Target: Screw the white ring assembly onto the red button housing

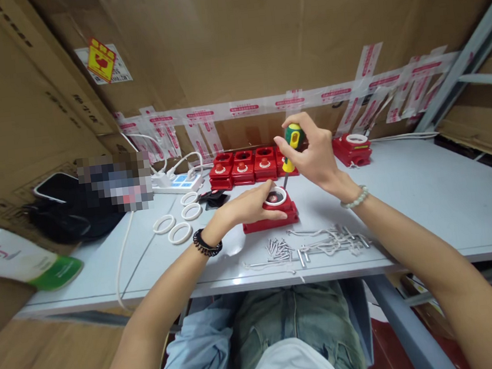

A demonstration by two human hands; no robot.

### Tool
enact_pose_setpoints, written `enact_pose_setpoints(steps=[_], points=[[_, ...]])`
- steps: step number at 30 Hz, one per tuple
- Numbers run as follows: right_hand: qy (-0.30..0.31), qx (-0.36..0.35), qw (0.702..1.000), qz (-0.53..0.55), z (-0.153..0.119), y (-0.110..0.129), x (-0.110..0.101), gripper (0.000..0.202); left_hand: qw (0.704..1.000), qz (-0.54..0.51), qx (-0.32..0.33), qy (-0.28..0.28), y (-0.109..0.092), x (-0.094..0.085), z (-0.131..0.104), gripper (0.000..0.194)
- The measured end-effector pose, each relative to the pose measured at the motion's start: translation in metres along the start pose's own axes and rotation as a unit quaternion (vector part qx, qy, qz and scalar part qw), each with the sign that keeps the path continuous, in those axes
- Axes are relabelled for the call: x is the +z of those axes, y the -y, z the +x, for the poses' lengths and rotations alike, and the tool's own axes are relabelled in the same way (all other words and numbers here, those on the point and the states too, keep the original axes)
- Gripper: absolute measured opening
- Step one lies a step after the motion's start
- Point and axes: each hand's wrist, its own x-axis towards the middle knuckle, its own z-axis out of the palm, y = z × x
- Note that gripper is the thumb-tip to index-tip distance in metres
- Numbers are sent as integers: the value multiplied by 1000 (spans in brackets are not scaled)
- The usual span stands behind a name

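Note:
In my right hand (313,152) is a screwdriver (294,137) with a green and yellow handle, held nearly upright. Its shaft runs down to the far edge of a red box (272,220); where the tip meets it is hard to see. A white ring (275,196) sits on top of this box around a dark round centre. Wrapped over the box's left side, my left hand (255,206) grips it against the table. Just nearer to me lie a pile of screws (279,249) and several metal rods with white cords (336,239).
Behind stands a row of red boxes (244,167), with another red box (352,150) to the right. Several loose white rings (180,233) and a small black item (214,199) lie left. A power strip (179,182), phone (56,188) and white-green tube (23,257) are farther left. Cardboard (221,45) walls the back.

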Motion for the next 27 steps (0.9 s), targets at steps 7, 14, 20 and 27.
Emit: enact_pose_setpoints(steps=[7,14,20,27], points=[[-29,-2,999,12,2,0,-6,13,1000,-1,-5,1,1,0,1,68],[-26,-1,1000,13,0,-1,-4,14,1000,-1,0,-4,0,0,0,61],[-22,8,1000,4,0,0,-4,15,1000,-5,0,-9,-1,0,-1,60],[5,7,1000,-3,-3,2,-1,16,1000,10,-4,-6,-2,-1,-1,60]])
